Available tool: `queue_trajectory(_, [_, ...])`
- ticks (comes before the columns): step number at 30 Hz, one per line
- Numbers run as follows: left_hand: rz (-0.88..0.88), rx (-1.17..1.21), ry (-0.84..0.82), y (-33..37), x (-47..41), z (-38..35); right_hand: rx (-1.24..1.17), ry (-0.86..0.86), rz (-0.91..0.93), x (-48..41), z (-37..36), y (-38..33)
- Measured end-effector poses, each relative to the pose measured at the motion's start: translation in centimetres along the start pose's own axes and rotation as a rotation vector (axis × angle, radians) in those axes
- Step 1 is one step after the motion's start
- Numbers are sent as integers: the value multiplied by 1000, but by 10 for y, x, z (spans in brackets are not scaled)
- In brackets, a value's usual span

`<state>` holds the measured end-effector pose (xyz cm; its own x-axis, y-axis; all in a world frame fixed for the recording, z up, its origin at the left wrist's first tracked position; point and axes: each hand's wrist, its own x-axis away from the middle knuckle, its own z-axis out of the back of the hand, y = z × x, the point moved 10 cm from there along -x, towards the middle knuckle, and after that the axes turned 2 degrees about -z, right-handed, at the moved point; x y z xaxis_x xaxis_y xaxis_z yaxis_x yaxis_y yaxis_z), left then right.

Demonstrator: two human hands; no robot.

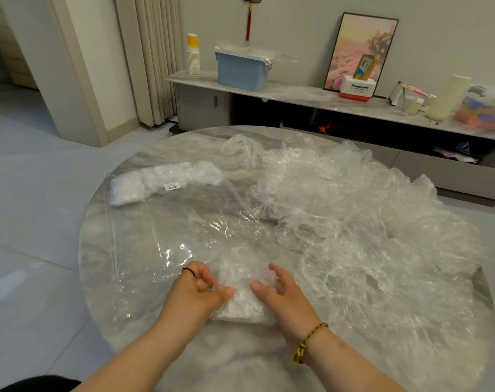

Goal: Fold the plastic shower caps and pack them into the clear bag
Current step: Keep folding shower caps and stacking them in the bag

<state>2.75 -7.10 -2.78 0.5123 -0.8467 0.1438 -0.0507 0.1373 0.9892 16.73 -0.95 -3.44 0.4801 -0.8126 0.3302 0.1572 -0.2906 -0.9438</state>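
- Round marble table (167, 154) carries a heap of loose shower caps (353, 222) at right; single caps cannot be told apart.
- Label (172, 187) on the clear bag (170, 222): print unreadable. Box (358, 89) on the sideboard (297, 96) reads "Panasonic".
- Bag lies flat at left; packed caps (161, 179) fill its far end.
- Left hand (196, 292) grips the folded cap (242, 304) at the near edge; right hand (280, 295) rests on it, fingers straight.

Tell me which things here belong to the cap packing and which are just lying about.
Job: folded cap, loose caps, clear bag, packed caps.
Lying about: blue bin, paper cups, picture, Panasonic box.
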Motion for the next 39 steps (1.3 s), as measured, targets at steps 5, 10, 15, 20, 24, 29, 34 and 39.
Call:
queue_trajectory(5, [-24,-57,-18,2,3,-5,-103,-56,-18,-1,-12,10])
queue_trajectory(10, [-62,-102,-51,9,5,-10,-205,25,-42,-4,-2,10])
queue_trajectory(15, [-43,-179,-157,5,12,-21,-192,18,-17,-4,-6,3])
queue_trajectory(20, [-324,-373,-136,39,17,-3,-186,162,-12,-10,14,-2])
queue_trajectory(24, [-667,-916,179,72,15,39,-101,185,-14,-7,18,-6])
queue_trajectory(29, [-197,-1204,119,36,-11,64,-41,195,18,1,20,-13])
queue_trajectory(34, [-76,-1372,64,24,-12,65,-20,192,41,4,21,-15])
queue_trajectory(39, [-80,-1449,-31,17,-12,58,13,147,47,4,15,-14])
